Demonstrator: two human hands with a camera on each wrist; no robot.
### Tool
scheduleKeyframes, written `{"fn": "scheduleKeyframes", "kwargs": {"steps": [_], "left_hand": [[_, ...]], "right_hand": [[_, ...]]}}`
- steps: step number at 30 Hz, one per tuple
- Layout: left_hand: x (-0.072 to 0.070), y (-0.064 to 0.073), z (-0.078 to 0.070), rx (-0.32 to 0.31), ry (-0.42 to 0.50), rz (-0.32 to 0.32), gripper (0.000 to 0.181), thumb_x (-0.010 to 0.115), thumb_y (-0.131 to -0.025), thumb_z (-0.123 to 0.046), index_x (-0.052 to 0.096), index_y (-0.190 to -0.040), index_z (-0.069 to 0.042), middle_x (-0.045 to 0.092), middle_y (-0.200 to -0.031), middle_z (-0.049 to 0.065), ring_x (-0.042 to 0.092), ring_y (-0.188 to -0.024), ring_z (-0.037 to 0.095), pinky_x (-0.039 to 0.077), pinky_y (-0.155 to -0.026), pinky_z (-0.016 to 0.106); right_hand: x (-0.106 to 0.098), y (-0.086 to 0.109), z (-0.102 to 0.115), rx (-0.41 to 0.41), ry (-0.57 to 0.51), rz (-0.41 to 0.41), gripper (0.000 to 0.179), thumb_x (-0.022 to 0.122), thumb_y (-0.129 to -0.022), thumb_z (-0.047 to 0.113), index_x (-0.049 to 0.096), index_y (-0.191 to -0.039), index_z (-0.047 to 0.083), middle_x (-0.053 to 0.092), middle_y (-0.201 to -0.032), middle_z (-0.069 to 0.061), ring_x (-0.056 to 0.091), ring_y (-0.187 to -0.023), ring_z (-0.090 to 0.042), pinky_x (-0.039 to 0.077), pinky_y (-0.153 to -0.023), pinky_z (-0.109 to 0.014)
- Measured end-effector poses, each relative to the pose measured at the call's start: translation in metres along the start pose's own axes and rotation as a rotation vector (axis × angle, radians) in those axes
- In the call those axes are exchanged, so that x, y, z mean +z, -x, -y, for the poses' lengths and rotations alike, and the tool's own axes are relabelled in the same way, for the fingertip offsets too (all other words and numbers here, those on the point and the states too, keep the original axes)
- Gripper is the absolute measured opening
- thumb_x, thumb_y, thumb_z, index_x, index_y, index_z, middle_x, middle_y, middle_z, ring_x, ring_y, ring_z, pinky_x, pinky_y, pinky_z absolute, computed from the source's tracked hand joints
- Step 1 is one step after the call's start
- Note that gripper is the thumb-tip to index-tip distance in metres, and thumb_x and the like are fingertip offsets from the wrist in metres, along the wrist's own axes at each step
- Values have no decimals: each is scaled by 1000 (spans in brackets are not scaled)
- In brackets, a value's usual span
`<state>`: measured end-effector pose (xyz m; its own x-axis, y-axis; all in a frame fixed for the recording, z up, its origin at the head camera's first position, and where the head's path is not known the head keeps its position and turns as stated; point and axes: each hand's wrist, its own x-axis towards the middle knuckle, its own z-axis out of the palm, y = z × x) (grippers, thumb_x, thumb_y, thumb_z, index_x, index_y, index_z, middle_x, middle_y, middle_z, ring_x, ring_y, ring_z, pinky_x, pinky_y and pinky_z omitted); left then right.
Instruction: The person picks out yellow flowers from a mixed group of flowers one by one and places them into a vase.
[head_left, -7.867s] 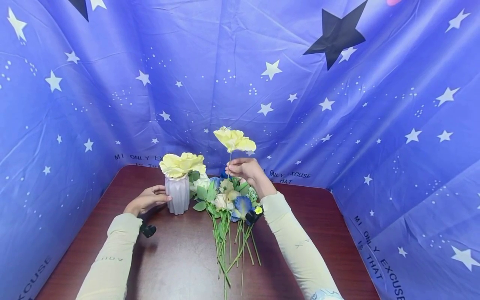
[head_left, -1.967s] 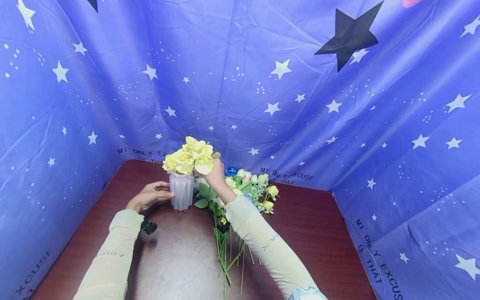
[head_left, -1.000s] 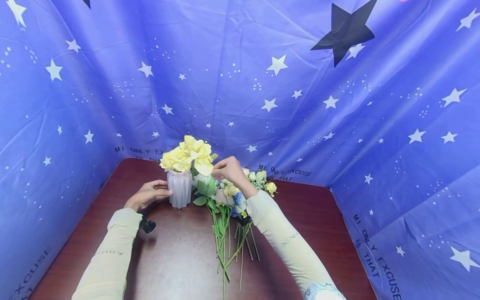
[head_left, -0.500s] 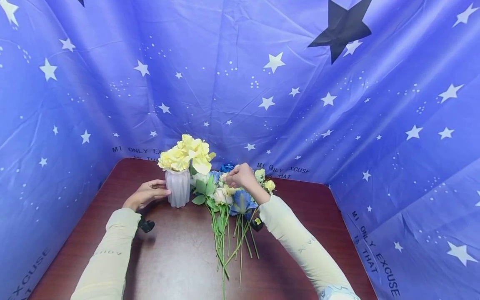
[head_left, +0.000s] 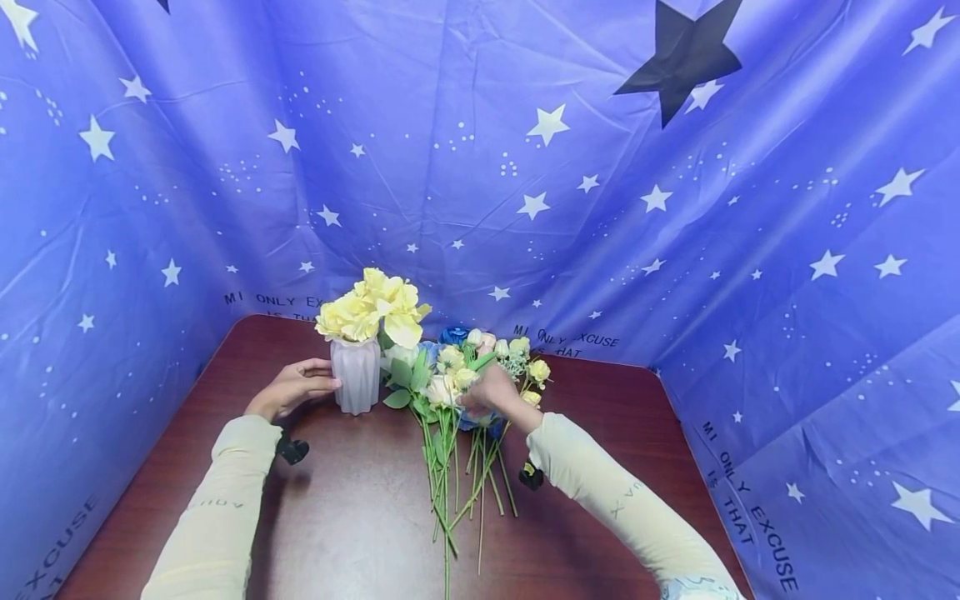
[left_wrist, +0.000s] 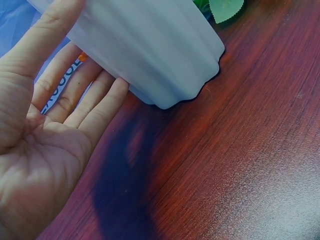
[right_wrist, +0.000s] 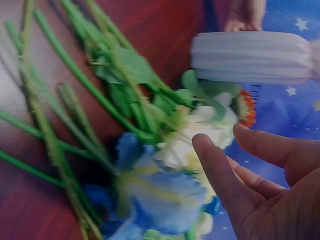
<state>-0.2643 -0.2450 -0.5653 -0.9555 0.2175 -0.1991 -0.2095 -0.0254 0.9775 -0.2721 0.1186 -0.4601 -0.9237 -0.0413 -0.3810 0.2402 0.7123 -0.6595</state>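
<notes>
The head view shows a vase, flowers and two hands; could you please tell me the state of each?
Vase: upright on the table.
Large yellow flowers: in the vase, blooms above its rim.
Loose flowers: lying heaped on the table.
Left hand: touching the vase's side.
Right hand: at the loose flowers, fingers apart, holding nothing.

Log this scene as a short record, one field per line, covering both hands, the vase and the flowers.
Vase: pale, ribbed vase, upright on the table
In vase: large yellow flowers covering its mouth
Loose flowers: blue, cream and yellow blooms with green leaves, lying right of the vase
Left hand: fingers touch the vase's side
Right hand: over the loose flowers; grips nothing visible, contact unclear
Surface: dark reddish-brown
Backdrop: blue-purple cloth with stars
</notes>
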Motion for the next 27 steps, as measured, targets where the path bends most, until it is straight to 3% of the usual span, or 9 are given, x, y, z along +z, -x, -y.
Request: {"fn": "scheduleKeyframes", "kwargs": {"steps": [7,18,27], "left_hand": [[-1,0,-1,4,-6,2,67,72,-93,-5,35,-145,16,67,-108,-5,69,-97,4,58,-100,35],[2,0,0,5,-3,-1,66,72,-93,-6,36,-144,16,67,-109,-4,69,-97,4,58,-100,35],[4,1,-3,-4,37,-14,62,72,-92,0,38,-141,17,69,-102,-6,69,-94,5,60,-97,35]], "right_hand": [[16,-2,-15,24,38,17,17,84,-83,9,77,-78,-6,74,-73,-19,74,-58,-23,65,-73,-42],[38,-9,-32,11,24,-30,21,89,-77,7,74,-68,-4,72,-64,-20,74,-60,-31,64,-65,-43],[50,-16,-36,50,36,-63,24,89,-77,9,71,-65,-1,69,-56,-13,68,-46,-21,64,-59,-39]]}}
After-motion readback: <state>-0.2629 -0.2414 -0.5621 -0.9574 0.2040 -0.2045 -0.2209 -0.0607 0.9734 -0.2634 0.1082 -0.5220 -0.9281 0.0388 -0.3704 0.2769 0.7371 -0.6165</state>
